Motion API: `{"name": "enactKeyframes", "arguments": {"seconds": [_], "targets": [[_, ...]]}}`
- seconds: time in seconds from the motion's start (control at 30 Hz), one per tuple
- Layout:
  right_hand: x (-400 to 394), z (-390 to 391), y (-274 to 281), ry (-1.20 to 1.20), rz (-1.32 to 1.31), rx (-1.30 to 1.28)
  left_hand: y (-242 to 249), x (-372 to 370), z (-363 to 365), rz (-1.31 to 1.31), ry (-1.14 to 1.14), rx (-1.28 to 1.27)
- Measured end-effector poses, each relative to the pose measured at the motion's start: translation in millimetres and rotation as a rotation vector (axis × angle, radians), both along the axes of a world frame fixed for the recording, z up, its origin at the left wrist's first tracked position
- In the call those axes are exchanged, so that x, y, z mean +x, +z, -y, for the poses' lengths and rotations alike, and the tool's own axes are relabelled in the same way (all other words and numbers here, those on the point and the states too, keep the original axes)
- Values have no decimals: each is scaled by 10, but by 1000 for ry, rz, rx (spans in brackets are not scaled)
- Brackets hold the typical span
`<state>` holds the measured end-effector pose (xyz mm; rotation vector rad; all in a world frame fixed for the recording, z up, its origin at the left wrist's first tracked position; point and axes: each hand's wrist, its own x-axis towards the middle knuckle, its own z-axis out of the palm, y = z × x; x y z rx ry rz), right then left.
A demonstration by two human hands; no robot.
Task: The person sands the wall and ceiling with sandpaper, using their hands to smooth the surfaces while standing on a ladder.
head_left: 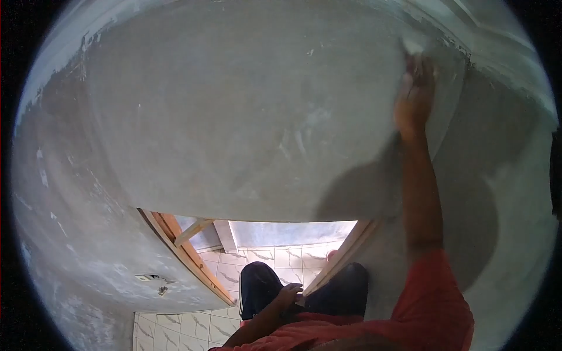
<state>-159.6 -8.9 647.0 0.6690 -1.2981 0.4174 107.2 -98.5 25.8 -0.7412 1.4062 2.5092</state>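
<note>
My right hand (417, 93) reaches high on the grey plastered wall (234, 117), close to the upper right corner. Its fingers are closed round a thin, flat thing with a pale face (414, 45) that meets the wall; motion blur hides its kind. Low down, my left hand (289, 296) rests by my thighs, in front of the doorway. Its fingers are curled, and a small pale edge (301, 302) shows beneath them, too small to name.
Below the wall is a doorway with a wooden frame (187, 257) and a slanting wooden piece (193, 231). Marbled tiles (181, 329) cover the floor. An electrical box (143, 278) sits in the left wall. A pale moulding (503, 44) runs along the top right.
</note>
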Motion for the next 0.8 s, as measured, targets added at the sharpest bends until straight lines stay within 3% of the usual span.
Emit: {"name": "enactKeyframes", "arguments": {"seconds": [0.03,0.1,0.13,0.17,0.23,0.3,0.4,0.43,0.47,0.53,0.57,0.63,0.67,0.73,0.77,0.8], "targets": [[-151,146,28,127,147,-35,51,20,-9,18,13,-24],[128,586,26,187,77,75,134,14,-4,35,21,-61],[537,822,68,115,-133,221,145,15,6,24,15,-35],[767,964,45,164,-156,477,153,19,11,15,7,-10],[809,975,154,216,-169,718,57,-11,4,9,-36,-70],[524,907,469,258,19,345,19,24,53,-25,-63,-93],[549,889,381,88,-151,151,242,93,47,6,46,-31],[586,925,259,117,-182,358,166,108,96,-67,22,26],[603,856,197,113,-171,358,79,126,95,-56,15,26],[587,663,137,90,-210,637,63,113,121,-105,0,31],[451,533,202,85,-203,639,267,120,79,-29,19,29],[117,330,409,747,334,177,99,76,93,-33,-2,-4],[110,336,378,742,336,187,116,43,63,-42,-21,-38],[103,295,94,184,-131,245,120,57,44,3,-18,-44],[150,267,-108,60,-178,455,178,30,58,36,-8,-65],[35,205,-139,53,-163,458,167,55,35,48,-19,-62]]}}
